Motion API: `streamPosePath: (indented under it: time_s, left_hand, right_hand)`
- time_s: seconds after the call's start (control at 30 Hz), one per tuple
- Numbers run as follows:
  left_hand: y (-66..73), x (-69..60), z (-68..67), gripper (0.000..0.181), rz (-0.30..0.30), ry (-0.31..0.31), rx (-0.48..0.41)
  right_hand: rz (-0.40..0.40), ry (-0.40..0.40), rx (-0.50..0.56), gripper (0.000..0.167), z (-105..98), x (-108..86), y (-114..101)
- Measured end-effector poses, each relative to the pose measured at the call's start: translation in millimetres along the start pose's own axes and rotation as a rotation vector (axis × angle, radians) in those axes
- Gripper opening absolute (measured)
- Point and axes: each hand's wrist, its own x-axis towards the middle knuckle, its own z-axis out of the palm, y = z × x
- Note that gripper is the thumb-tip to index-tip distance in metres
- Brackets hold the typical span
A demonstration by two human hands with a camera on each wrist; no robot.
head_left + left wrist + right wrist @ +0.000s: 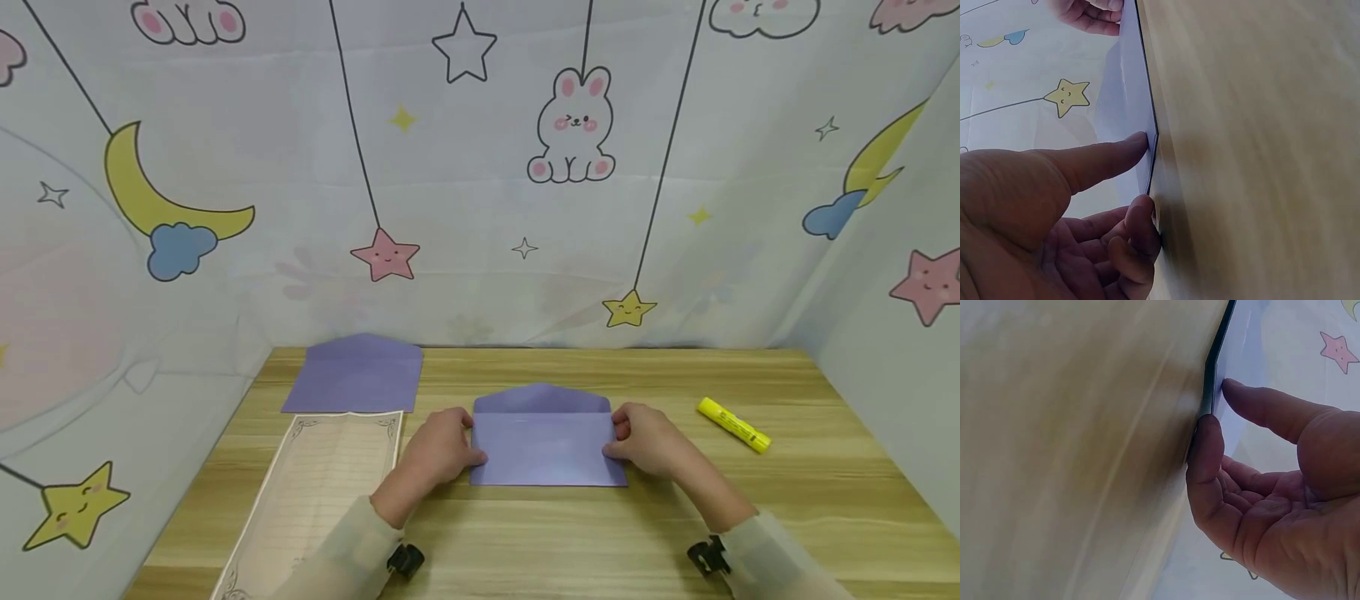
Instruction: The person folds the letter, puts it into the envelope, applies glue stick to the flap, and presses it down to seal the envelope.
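A purple envelope (549, 450) lies at the middle of the table, its pointed flap open and facing the back. My left hand (442, 446) pinches its left edge, thumb on top and curled fingers at the rim, as the left wrist view shows of the envelope (1138, 81) and hand (1054, 206). On the right edge my right hand (651, 442) pinches likewise. In the right wrist view that hand (1279, 481) has its thumb on the upper face of the envelope (1229, 359) and a finger at the edge.
A second purple envelope (358, 375) lies at the back left. Lined, bordered letter paper (322, 475) lies in front of it, partly under the left sleeve. A yellow tube (733, 425) rests at the right. Patterned cloth (480, 183) hangs behind the wooden table (525, 542).
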Motion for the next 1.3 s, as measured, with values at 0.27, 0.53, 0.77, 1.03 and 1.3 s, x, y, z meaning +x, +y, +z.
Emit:
streamPosePath:
  time_s: [0.27,0.53,0.77,1.03,1.3]
  left_hand:
    - [2.6,-0.9,-1.8,0.052,0.006,0.012,0.024]
    - [-1.5,-1.8,-3.3,0.056,0.029,0.033,-0.062]
    - [-1.4,0.3,-8.5,0.058,0.086,0.165,-0.057]
    - [-1.5,0.5,-10.4,0.063,0.231,0.286,-0.016]
    - [-4.3,7.1,-13.8,0.067,0.348,0.365,0.085]
  right_hand:
    - [0.028,0.004,-0.017,0.052,2,1.2,-1]
    - [-0.004,0.019,-0.028,0.052,1,-2.2,0]
    - [-0.021,0.055,-0.066,0.060,-8,-8.4,3]
    - [-0.049,0.139,-0.133,0.058,-25,-15.8,8]
    - [-0.056,0.215,-0.199,0.059,-47,-18.6,24]
